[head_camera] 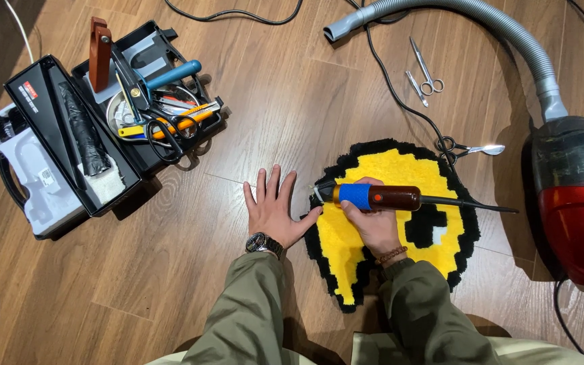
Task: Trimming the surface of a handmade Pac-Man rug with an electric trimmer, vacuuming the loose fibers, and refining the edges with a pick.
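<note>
- An open black toolbox (113, 128) sat far left on the wooden floor (170, 270), packed with scissors and cutters.
- The left hand (275, 209) lay flat, fingers spread, on the floor, its thumb at the rug's edge.
- The right hand (373, 220) gripped the corded tool (380, 197) by its blue and brown handle; it looked rigid and fairly light.
- Under it lay the yellow tufted rug (386, 216), soft and floppy, best pinned flat.
- A red vacuum cleaner (572, 203) stood at the right.

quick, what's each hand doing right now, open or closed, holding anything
Left hand: open, flat on the floor, thumb by the rug edge.
Right hand: closed around the corded tool over the rug.
</note>
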